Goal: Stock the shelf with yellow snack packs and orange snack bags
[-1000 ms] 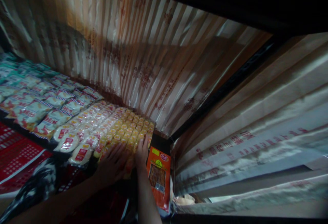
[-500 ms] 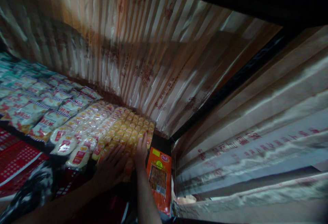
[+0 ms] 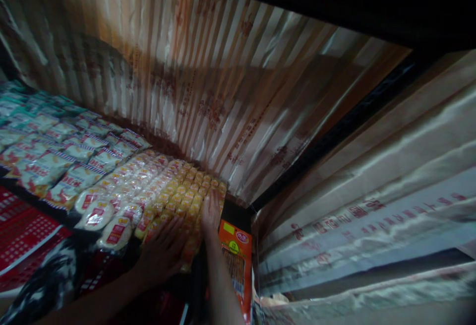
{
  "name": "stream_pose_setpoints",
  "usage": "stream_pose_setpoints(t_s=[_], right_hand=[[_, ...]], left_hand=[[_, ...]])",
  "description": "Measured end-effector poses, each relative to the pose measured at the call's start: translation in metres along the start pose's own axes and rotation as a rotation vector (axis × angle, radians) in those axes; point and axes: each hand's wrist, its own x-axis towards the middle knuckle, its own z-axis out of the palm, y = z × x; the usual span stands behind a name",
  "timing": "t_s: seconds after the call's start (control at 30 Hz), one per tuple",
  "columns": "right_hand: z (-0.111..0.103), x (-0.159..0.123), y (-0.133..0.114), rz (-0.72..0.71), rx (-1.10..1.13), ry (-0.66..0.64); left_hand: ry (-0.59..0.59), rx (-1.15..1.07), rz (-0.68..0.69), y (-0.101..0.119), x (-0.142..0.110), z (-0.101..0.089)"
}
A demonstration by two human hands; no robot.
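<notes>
My left hand (image 3: 162, 251) lies flat with fingers spread on the near end of the rows of yellow snack packets (image 3: 189, 191) in a display bin. My right hand (image 3: 210, 212) reaches further in, fingers stretched flat along the right edge of the same yellow packets. Just right of my right forearm stands an orange packet (image 3: 238, 260) with a yellow label, against the bin's dark corner. Neither hand grips anything that I can see.
Left of the yellow rows lie white packets with red labels (image 3: 111, 206), then striped white bags (image 3: 63, 161) and teal bags (image 3: 22, 104) further left. Hanging plastic strip curtains (image 3: 208, 82) close the back and the right side (image 3: 372, 186). A red printed panel (image 3: 22, 230) is at lower left.
My right hand has slid a little further in along the yellow packets. The view has shifted slightly; my left hand stays pressed in place.
</notes>
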Motion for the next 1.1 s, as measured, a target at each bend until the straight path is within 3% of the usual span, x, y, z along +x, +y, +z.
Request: stream_pose_setpoints(t_s=[0.23, 0.47, 0.77, 1.0, 1.1], right_hand=[[-0.002, 0.007, -0.002, 0.059, -0.003, -0.126], [-0.017, 0.018, -0.025, -0.042, -0.165, -0.196], [-0.006, 0.044, -0.052, -0.04, -0.31, -0.463], [-0.005, 0.047, -0.053, -0.058, -0.306, -0.5], [-0.011, 0.043, -0.054, -0.067, -0.261, -0.435]], left_hand=[[-0.028, 0.017, -0.03, 0.0, -0.001, 0.001], [-0.008, 0.009, -0.029, 0.0, 0.001, 0.0], [0.041, 0.073, -0.06, 0.002, 0.005, -0.005], [-0.002, 0.028, -0.067, 0.001, 0.001, -0.001], [-0.022, -0.01, -0.073, 0.001, 0.0, -0.001]])
